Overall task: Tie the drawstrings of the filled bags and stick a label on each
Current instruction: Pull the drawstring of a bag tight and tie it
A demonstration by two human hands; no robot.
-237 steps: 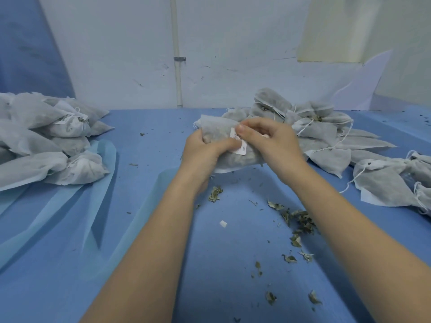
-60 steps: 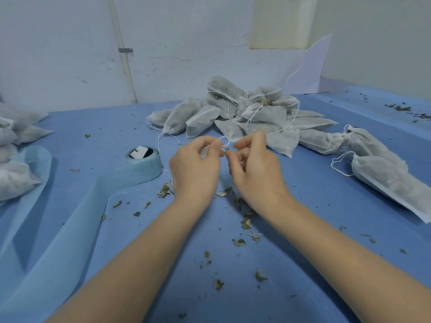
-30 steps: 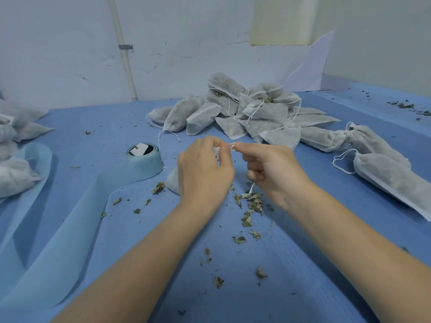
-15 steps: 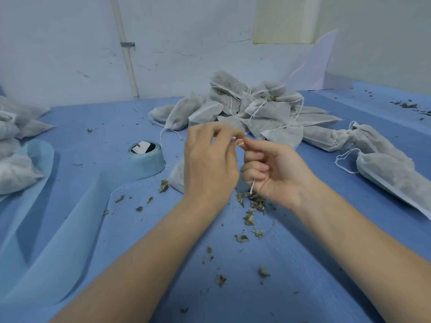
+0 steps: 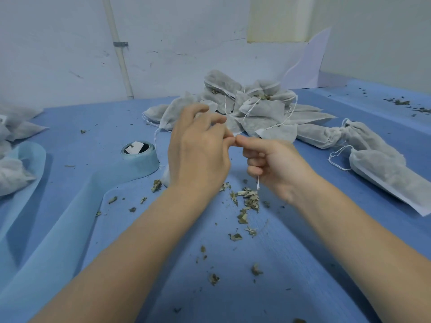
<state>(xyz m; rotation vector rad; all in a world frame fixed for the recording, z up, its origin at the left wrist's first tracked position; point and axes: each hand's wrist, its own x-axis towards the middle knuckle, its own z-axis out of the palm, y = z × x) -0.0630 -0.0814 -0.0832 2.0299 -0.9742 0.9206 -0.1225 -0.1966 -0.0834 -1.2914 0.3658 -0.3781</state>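
My left hand (image 5: 198, 150) and my right hand (image 5: 275, 166) meet fingertip to fingertip above the blue table (image 5: 256, 287). A thin white drawstring (image 5: 258, 184) hangs from my right fist, which pinches it. My left thumb and finger pinch at the same spot; the string there is hidden. The grey filled bag (image 5: 166, 178) being tied lies mostly behind my left hand, only its corner showing. A roll of pale blue label tape (image 5: 140, 157) stands left of my hands.
A heap of grey filled bags (image 5: 251, 110) with loose strings lies behind my hands. Two more bags (image 5: 382, 169) lie at the right, another heap of bags (image 5: 14, 145) at the left edge. Dried leaf crumbs (image 5: 247, 203) litter the table. The tape's tail (image 5: 58, 229) runs toward me.
My left hand has risen and spread its fingers a little while both hands keep working the string. The view has shifted slightly; the bag stays under my left hand.
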